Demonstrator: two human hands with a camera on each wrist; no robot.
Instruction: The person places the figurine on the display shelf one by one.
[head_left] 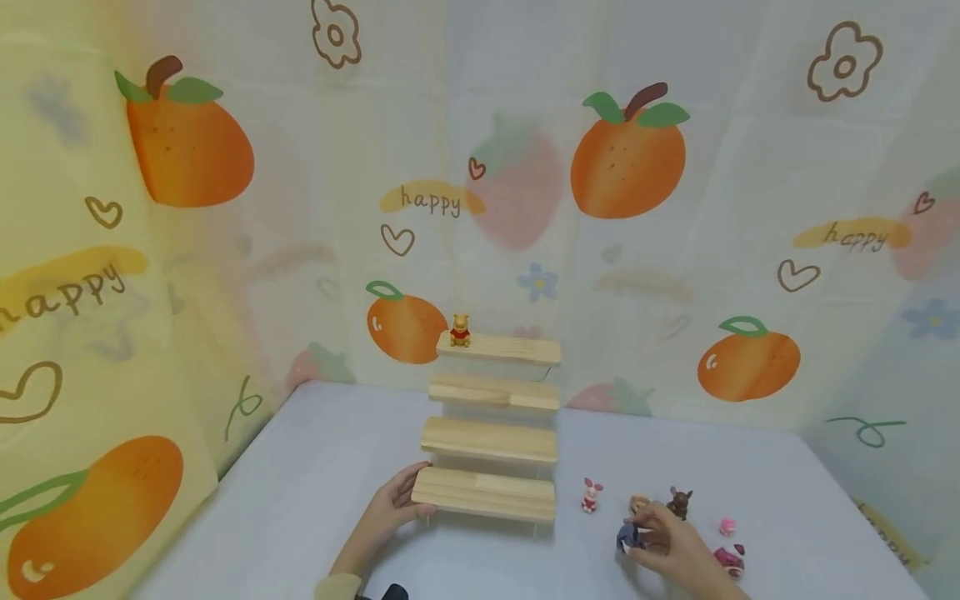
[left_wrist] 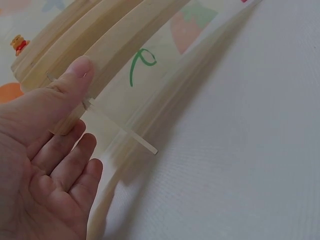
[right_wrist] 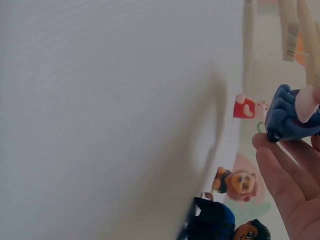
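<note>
A stepped wooden display rack [head_left: 483, 492] with several pale boards stands on the table. My left hand [head_left: 390, 504] grips the left end of its lowest board; in the left wrist view the thumb [left_wrist: 80, 67] lies against the board. On the top board, at its left end, sits a yellow bear figurine [head_left: 460, 332] in a red shirt. To the right of the rack, my right hand [head_left: 671, 542] pinches a blue donkey-like figurine [head_left: 628, 537], lying tilted in the right wrist view. A pink piglet figurine [head_left: 589, 497] stands between the rack and this hand.
Around the right hand are a brown figurine [head_left: 679, 502], a lion-like figurine [right_wrist: 243, 184], a small pink figurine [head_left: 727, 527] and a magenta-and-white one [head_left: 730, 560]. A dark-blue figure [right_wrist: 215, 220] shows low in the right wrist view. A printed cloth backdrop [head_left: 510, 275] rises behind the table.
</note>
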